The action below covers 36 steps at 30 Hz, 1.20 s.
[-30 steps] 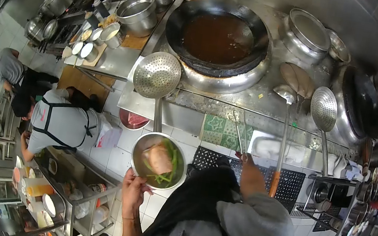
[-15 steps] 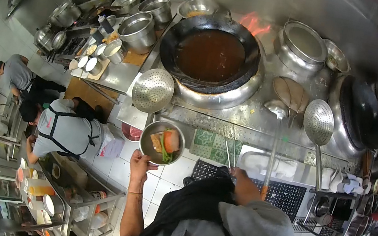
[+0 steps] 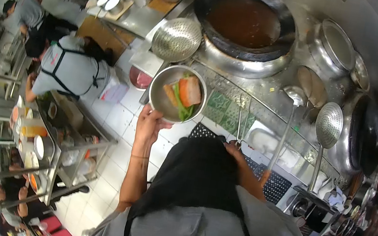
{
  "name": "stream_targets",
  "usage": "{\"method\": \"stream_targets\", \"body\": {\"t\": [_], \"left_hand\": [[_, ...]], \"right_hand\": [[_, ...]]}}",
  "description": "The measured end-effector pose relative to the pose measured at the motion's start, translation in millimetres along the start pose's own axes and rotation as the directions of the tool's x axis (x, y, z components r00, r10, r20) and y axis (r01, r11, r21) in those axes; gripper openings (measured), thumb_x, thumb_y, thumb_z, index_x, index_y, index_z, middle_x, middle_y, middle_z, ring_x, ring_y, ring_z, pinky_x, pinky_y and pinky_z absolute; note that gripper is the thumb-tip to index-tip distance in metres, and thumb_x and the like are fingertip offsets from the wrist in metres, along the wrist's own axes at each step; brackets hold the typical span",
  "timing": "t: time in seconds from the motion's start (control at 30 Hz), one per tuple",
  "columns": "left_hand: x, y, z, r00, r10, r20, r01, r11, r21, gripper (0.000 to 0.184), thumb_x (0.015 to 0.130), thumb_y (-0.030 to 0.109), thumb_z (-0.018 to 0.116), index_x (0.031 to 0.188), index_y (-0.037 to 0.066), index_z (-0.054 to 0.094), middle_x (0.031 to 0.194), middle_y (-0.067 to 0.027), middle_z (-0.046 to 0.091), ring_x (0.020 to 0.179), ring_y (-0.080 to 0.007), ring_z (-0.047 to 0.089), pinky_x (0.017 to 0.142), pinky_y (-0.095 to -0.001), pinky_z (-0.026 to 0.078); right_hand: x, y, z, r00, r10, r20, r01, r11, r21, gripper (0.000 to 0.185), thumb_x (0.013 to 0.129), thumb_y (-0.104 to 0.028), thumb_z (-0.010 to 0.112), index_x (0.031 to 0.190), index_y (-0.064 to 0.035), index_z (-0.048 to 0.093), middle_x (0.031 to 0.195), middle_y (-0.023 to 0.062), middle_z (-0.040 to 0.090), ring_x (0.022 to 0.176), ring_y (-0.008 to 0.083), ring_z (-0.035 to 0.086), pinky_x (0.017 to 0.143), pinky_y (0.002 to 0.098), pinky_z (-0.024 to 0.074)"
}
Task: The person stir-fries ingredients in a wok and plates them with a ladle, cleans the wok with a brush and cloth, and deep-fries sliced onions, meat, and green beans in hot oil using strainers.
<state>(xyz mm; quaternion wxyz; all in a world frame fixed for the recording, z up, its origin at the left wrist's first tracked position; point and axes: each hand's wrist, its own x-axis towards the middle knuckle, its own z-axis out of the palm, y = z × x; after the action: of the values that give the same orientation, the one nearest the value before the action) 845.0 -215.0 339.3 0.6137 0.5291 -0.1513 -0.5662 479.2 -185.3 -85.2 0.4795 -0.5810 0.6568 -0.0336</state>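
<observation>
My left hand [image 3: 148,128] grips a round metal bowl [image 3: 158,97] by its near rim, thumb and fingers closed on the edge. Inside the bowl lie a chunky orange-and-pale piece of food [image 3: 189,92], a tan piece [image 3: 171,94] and a green vegetable stalk [image 3: 182,105]. Low in front of the black apron, my right hand [image 3: 234,149] is closed around the handle end of metal tongs [image 3: 242,119], whose two arms stand apart with nothing between them. Beyond the bowl, a perforated strainer [image 3: 177,41] rests at the stove's edge.
A large black wok [image 3: 206,8] with brown liquid [image 3: 245,22] sits on the stove. Ladles and a second strainer [image 3: 329,124] lie to the right, by a lidded pot [image 3: 335,50]. Two people in grey shirts [image 3: 75,66] work at the left, near a metal shelf cart [image 3: 61,151].
The view has tilted and turned, so the wok sits higher and its flames are out of sight. My left hand and the bowl appear higher in view. Both hands keep their hold.
</observation>
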Motion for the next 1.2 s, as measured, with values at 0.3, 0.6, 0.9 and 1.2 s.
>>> {"method": "stream_targets", "body": {"t": [0.3,0.6,0.9,1.2], "left_hand": [[-5.2,-17.3,18.2,0.997,0.022,0.079,-0.014,0.995,-0.102,0.008,0.082,-0.003,0.05,0.088,0.001,0.047,0.081,-0.0146,0.062,0.057,-0.021,0.064,0.048,-0.0285,0.057],[-5.6,-54.6,37.4,0.989,-0.053,0.137,0.062,0.996,-0.059,0.013,0.079,-0.004,0.051,0.079,0.003,0.039,0.072,-0.0093,0.052,0.052,-0.0192,0.06,0.045,-0.0284,0.056],[-14.7,-51.1,43.4,0.974,-0.157,0.162,0.174,0.98,-0.099,0.017,0.079,-0.002,0.049,0.096,-0.001,0.043,0.084,-0.0176,0.06,0.062,-0.0267,0.066,0.053,-0.0334,0.059],[-16.3,-64.5,47.9,0.979,-0.092,0.184,0.11,0.989,-0.095,0.023,0.078,-0.003,0.048,0.101,-0.005,0.045,0.086,-0.0173,0.061,0.059,-0.0246,0.065,0.05,-0.0317,0.059]], "right_hand": [[-220.1,-184.8,-176.6,0.939,-0.087,0.332,0.26,0.813,-0.521,0.022,0.083,-0.024,0.058,0.085,-0.002,0.064,0.085,0.02,0.064,0.077,0.033,0.063,0.068,0.0407,0.0493],[-179.3,-387.9,-205.3,0.624,-0.716,-0.313,0.655,0.697,-0.291,0.02,0.071,-0.003,0.066,0.089,-0.0015,0.057,0.083,0.0167,0.057,0.075,0.0353,0.059,0.066,0.041,0.0473],[-150.1,-411.0,-237.4,0.535,-0.845,-0.03,0.754,0.493,-0.435,0.023,0.07,0.002,0.06,0.092,-0.0042,0.058,0.096,0.0149,0.049,0.09,0.0348,0.053,0.078,0.0417,0.0453],[-150.4,-420.2,-225.5,0.417,-0.898,0.14,0.682,0.208,-0.701,0.026,0.07,-0.01,0.065,0.094,-0.0042,0.055,0.096,0.0126,0.05,0.089,0.0296,0.05,0.073,0.0391,0.0373]]}}
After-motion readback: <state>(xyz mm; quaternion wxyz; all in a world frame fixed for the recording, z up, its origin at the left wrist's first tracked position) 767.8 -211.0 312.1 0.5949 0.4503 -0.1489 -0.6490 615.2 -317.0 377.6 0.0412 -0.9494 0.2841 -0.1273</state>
